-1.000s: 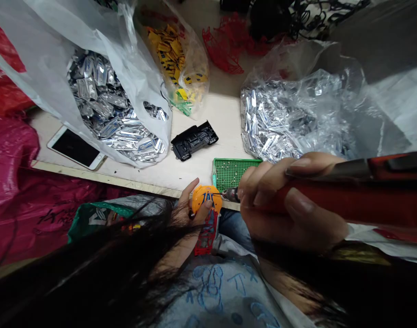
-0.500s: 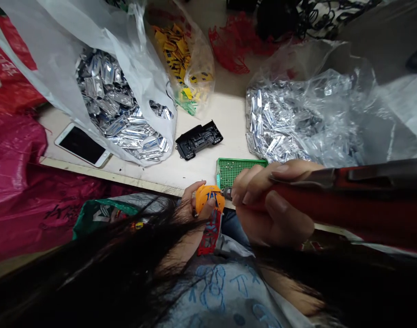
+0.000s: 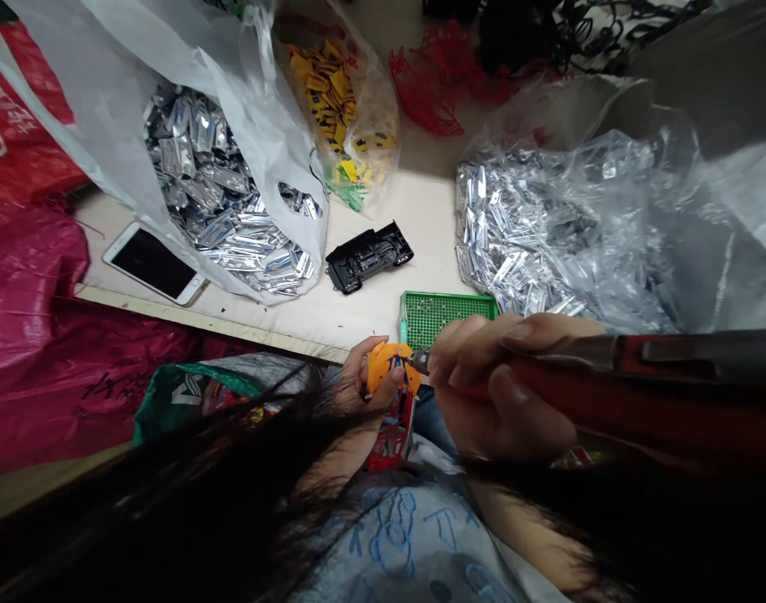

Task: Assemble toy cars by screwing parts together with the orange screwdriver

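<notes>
My left hand (image 3: 363,381) grips a small orange plastic toy part (image 3: 392,367) with a red piece (image 3: 392,431) hanging under it, held over my lap just in front of the table edge. My right hand (image 3: 505,389) is wrapped around a red electric screwdriver (image 3: 640,394); its metal tip (image 3: 418,361) touches the orange part from the right. Dark hair hides part of my left wrist.
A green perforated tray (image 3: 445,310) lies behind the hands. A black toy chassis (image 3: 370,255) and a phone (image 3: 153,264) lie on the table (image 3: 357,314). Bags of silver parts (image 3: 225,201) (image 3: 546,226), yellow parts (image 3: 338,92) and red parts (image 3: 429,88) stand behind.
The view shifted slightly, so everything sits a little further right and down. Both hands keep the same hold, with the screwdriver tip still on the orange part.
</notes>
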Motion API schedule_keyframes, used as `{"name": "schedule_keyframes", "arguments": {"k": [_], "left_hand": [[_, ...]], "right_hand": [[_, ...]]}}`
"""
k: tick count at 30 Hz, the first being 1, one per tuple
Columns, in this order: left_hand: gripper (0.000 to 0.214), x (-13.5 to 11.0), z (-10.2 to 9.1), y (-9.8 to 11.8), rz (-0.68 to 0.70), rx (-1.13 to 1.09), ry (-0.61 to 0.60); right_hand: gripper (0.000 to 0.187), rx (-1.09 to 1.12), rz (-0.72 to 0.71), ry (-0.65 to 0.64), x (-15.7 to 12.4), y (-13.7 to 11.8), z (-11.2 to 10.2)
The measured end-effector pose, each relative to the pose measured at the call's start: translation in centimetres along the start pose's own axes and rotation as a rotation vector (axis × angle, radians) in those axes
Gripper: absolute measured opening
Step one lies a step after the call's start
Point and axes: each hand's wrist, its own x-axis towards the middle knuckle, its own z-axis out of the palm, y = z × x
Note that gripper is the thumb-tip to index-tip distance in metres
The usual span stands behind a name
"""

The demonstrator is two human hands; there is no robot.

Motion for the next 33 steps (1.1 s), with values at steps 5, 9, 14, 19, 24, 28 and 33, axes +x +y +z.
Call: {"name": "schedule_keyframes", "arguments": {"k": [5, 9, 14, 19, 24, 28, 33], "left_hand": [[0.05, 0.0, -0.5, -0.4, 0.023, 0.134, -0.003], [0.044, 0.5, -1.1, -1.2, 0.122, 0.262, 0.026], [0.022, 0.8, -1.7, -1.9, 0.338, 0.312, 0.021], [0.018, 0.4, -1.8, -1.2, 0.225, 0.373, 0.013], [0.016, 0.4, -1.4, -1.2, 0.289, 0.346, 0.101], [0.013, 0.2, -1.7, -0.9, 0.31, 0.414, 0.096], [0.02, -0.5, -1.9, 0.1, 0.349, 0.54, 0.034]], "right_hand": [[0.015, 0.025, -0.037, -0.01, 0.7, -0.3, -0.7], [0.015, 0.047, 0.064, -0.101, 1.1, -1.4, -1.3], [0.02, 0.143, 0.207, -0.181, 1.5, -1.9, -2.2], [0.022, 0.213, 0.187, -0.281, 2.0, -1.5, -2.7], [0.022, 0.215, 0.167, -0.287, 2.0, -1.6, -2.3], [0.02, 0.201, 0.158, -0.255, 1.7, -1.9, -1.7], [0.017, 0.115, 0.125, -0.216, 1.0, -1.9, -1.0]]}}
